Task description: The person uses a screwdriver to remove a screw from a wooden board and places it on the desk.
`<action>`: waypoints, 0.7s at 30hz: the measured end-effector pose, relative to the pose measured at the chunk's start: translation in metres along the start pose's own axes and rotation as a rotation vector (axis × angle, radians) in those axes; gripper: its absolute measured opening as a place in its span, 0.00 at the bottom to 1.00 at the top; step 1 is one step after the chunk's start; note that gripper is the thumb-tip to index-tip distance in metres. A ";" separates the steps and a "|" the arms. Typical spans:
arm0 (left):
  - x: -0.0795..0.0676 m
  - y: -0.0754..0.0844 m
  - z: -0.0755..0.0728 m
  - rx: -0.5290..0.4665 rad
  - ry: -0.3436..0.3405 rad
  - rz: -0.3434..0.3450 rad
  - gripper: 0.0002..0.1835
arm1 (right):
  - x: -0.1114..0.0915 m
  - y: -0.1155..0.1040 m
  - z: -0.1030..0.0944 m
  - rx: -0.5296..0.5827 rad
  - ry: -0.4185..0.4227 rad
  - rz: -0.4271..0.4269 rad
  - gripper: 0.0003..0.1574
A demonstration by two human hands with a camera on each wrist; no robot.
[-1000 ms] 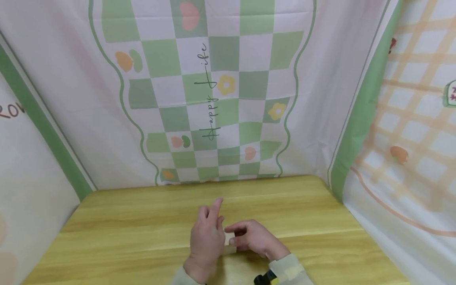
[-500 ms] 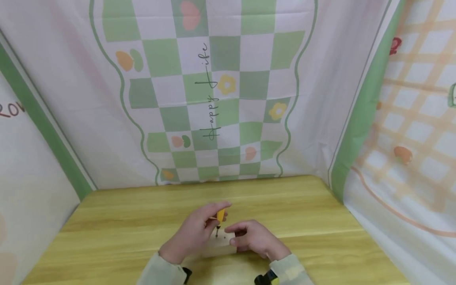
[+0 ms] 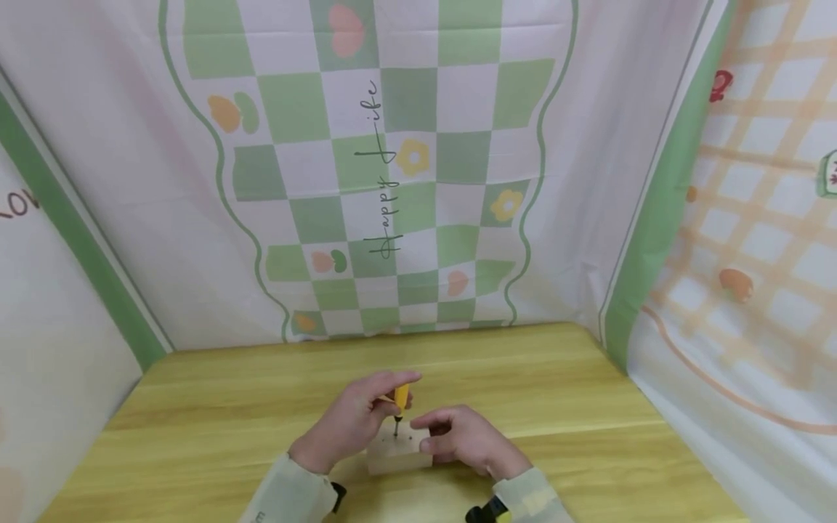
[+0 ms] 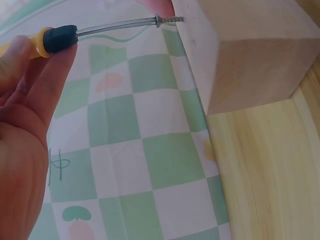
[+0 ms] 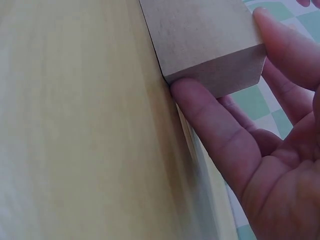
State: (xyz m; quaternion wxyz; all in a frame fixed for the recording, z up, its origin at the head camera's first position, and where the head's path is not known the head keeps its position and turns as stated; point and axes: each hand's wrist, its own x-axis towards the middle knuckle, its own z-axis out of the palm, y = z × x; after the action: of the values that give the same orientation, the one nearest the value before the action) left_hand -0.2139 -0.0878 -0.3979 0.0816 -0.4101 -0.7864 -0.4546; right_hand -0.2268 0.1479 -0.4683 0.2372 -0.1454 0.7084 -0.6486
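A pale wooden block (image 3: 399, 461) lies on the table, small dark spots on its top face. My left hand (image 3: 346, 418) grips the yellow handle of a screwdriver (image 3: 402, 397), held nearly upright over the block. In the left wrist view, the tip of its metal shaft meets the head of a screw (image 4: 172, 19), whose threaded part stands out of the block's face. At the block's right end is my right hand (image 3: 467, 439), which holds it between thumb and fingers. The right wrist view shows those fingertips (image 5: 187, 90) against the block's edges.
The wood-grain table (image 3: 229, 407) spreads around both hands. Behind it hangs a green and white checked curtain (image 3: 412, 94), with more printed cloth (image 3: 739, 240) at the right side. Dark bands (image 3: 487, 511) sit at both sleeves.
My left hand has rolled over to the left from a raised, turned pose, bringing the screwdriver and the block's top into sight. The right hand has stayed on the block.
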 end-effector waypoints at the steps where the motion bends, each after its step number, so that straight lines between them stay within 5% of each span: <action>1: 0.000 0.000 0.000 0.013 0.007 -0.003 0.33 | 0.000 0.000 0.000 0.000 0.001 0.001 0.23; 12: -0.002 0.006 0.006 0.148 0.091 -0.075 0.30 | -0.001 -0.002 0.002 0.001 0.007 0.007 0.24; 21: -0.005 0.017 0.024 0.332 0.282 -0.099 0.29 | -0.001 -0.002 0.002 -0.015 0.018 0.012 0.24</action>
State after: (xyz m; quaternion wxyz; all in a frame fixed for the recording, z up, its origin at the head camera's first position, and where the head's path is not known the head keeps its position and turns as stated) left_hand -0.1923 -0.0675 -0.4032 0.2347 -0.2845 -0.8504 -0.3753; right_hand -0.2246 0.1465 -0.4663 0.2336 -0.1372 0.7163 -0.6430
